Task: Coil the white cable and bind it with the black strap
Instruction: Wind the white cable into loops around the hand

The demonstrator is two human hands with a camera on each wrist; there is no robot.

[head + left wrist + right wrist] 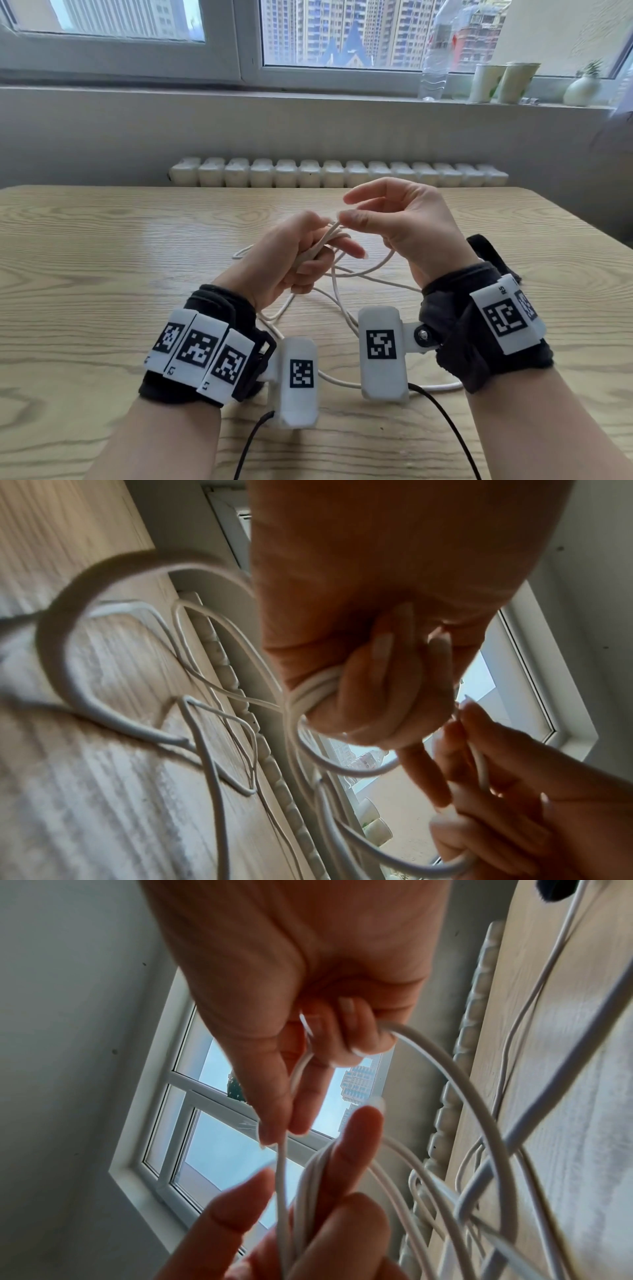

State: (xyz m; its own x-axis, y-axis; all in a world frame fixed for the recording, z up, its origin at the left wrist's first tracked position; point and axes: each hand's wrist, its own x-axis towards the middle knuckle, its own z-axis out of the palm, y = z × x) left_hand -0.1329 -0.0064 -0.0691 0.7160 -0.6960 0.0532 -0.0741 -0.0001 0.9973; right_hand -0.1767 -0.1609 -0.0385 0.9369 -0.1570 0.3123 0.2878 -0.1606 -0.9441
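Note:
In the head view my left hand is raised above the wooden table and grips a bunch of loops of the white cable. Its fingers curl round those loops in the left wrist view. My right hand pinches one strand at the top of the bunch between thumb and fingers. The same strand also runs through its curled lower fingers. The rest of the cable lies in loose loops on the table below both hands. The black strap lies flat on the table behind my right wrist.
The table's far edge meets a white radiator under the window. A water bottle, two paper cups and a small vase stand on the sill. Black camera cords trail off both wrists near me.

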